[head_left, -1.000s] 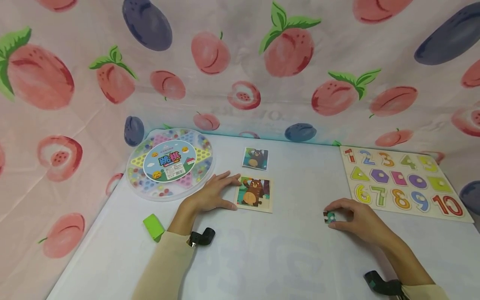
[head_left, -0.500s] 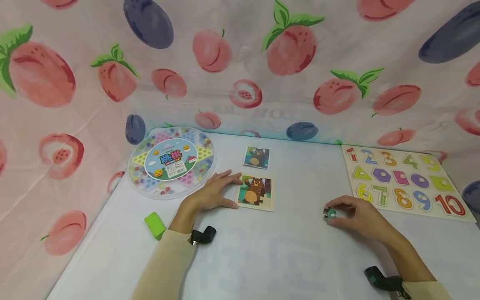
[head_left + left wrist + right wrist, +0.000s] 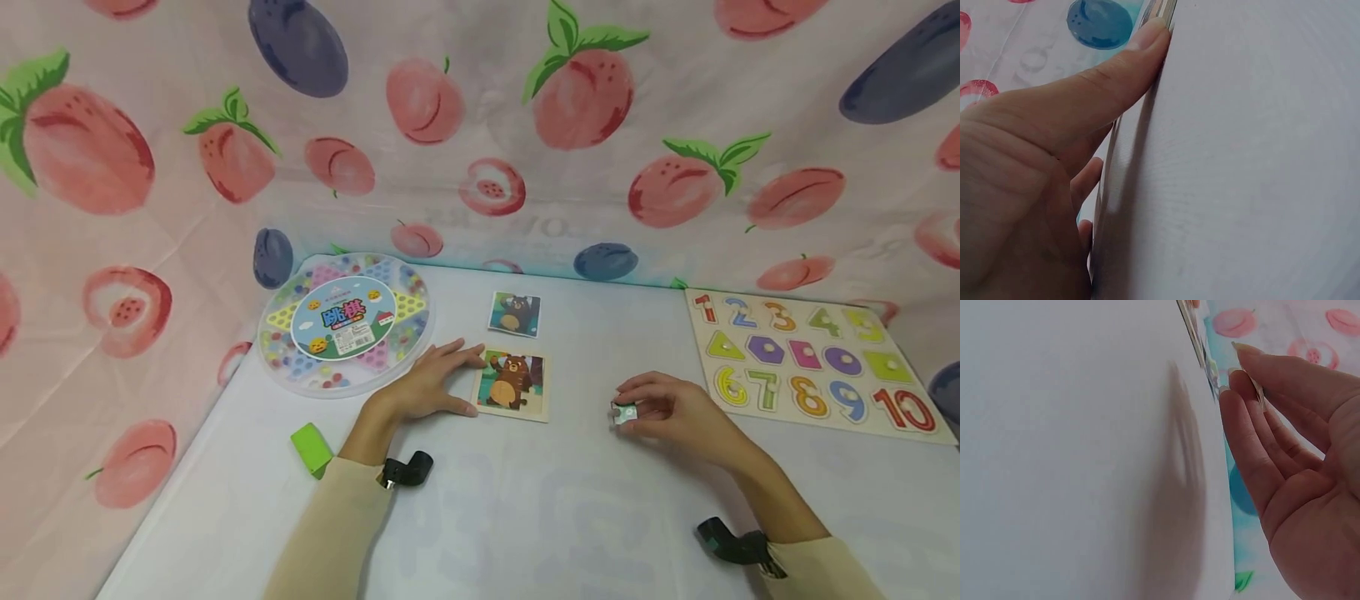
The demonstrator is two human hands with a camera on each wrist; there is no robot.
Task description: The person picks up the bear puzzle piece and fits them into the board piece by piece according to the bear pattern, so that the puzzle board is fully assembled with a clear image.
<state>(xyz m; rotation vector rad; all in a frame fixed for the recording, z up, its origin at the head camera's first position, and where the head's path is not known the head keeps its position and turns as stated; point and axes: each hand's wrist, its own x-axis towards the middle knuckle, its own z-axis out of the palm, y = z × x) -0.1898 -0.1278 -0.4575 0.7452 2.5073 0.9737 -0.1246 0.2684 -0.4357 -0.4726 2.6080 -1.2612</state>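
Observation:
My right hand [image 3: 681, 417] pinches a small puzzle piece [image 3: 624, 413] between thumb and fingers, raised over the white table. In the right wrist view the piece [image 3: 1259, 394] shows edge-on at the fingertips. My left hand [image 3: 422, 385] lies with thumb and fingers spread, touching the left edge of a wooden bear puzzle [image 3: 512, 383]. The puzzle's lower right part shows bare wood. In the left wrist view the thumb [image 3: 1110, 78] reaches along to the board's edge. Behind the puzzle lies a small bear picture card [image 3: 514, 314].
A round Chinese checkers set [image 3: 345, 325] lies at the back left. Near my left sleeve is a green block [image 3: 311, 450]. A wooden number and shape board [image 3: 813, 367] lies at the right. A fruit-print cloth [image 3: 480, 108] hangs behind the table.
My right hand has moved left toward the bear puzzle, carrying the puzzle piece, which now appears more tilted. My left hand stays at the puzzle's edge.

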